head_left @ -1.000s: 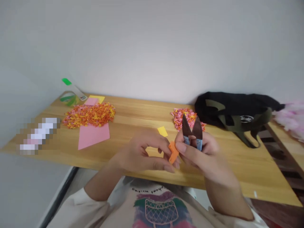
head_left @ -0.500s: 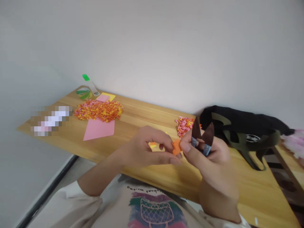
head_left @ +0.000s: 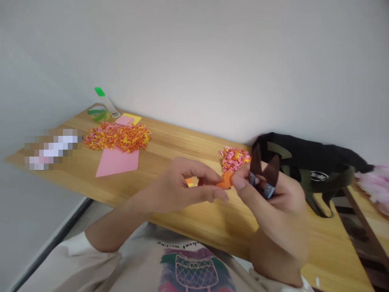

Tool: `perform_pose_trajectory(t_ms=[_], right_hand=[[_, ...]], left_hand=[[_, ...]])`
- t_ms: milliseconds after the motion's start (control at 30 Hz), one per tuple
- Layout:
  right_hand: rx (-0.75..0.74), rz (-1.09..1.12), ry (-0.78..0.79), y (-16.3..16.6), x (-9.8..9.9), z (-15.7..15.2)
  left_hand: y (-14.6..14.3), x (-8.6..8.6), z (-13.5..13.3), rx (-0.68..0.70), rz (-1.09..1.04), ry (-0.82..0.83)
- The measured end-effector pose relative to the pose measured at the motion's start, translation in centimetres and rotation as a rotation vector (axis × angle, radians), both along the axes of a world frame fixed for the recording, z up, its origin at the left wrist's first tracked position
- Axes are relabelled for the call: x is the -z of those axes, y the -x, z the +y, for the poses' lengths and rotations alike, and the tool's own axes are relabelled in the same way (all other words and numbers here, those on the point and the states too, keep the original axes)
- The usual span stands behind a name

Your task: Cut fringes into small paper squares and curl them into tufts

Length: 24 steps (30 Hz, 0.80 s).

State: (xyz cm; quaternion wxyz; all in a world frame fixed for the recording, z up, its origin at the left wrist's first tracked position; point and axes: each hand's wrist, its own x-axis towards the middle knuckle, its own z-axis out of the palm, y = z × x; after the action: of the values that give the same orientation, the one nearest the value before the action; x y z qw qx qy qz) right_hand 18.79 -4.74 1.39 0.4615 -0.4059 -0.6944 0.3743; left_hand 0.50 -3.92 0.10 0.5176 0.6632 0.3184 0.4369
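Note:
A small orange folded paper piece (head_left: 225, 179) is held up over the table between both hands. My left hand (head_left: 179, 186) has its thumb and index finger closed around the piece's left end. At the other end, my right hand (head_left: 273, 207) pinches it between thumb and fingertips. Tucked in that same right hand is a pair of small scissors (head_left: 270, 172), the dark pointed blades spread in a V and facing upward, their handles hidden by my fingers. Behind my left fingers, a bit of orange and yellow paper (head_left: 190, 181) shows on the table.
Small orange, yellow and pink bits form a large pile (head_left: 118, 137) beside pink paper (head_left: 118, 163), and a smaller pile (head_left: 232, 158) near a black bag (head_left: 304, 154). A green tape roll (head_left: 99, 113) and a green-capped utility knife (head_left: 106, 101) lie at the wooden table's (head_left: 170, 142) far left.
The view has shifted a little, so the table things sit further left. The orange piece has turned to lie flatter between my fingers. Both hands stay on it, and the scissors remain in my right hand.

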Motion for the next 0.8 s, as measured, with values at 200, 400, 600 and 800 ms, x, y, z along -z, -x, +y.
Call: perform_pose_trajectory(t_ms=[200,400,600,800], right_hand=[[0.109,0.137,-0.017,0.5,0.3,-0.3],[0.158,0.074,-0.074,0.6,0.5,-0.4],[0.267,0.133,-0.089,1.5,0.2,-1.0],[0.295,0.138,-0.062,2.0,-0.1,-1.2]], left_hand=[[-2.0,1.6,-0.6,-0.098,-0.510,0.118],[-3.3,2.0,-0.9,-0.176,-0.593,0.192],[-3.3,1.9,-0.9,-0.192,-0.572,0.206],[-3.4,1.7,-0.9,-0.172,-0.578,0.184]])
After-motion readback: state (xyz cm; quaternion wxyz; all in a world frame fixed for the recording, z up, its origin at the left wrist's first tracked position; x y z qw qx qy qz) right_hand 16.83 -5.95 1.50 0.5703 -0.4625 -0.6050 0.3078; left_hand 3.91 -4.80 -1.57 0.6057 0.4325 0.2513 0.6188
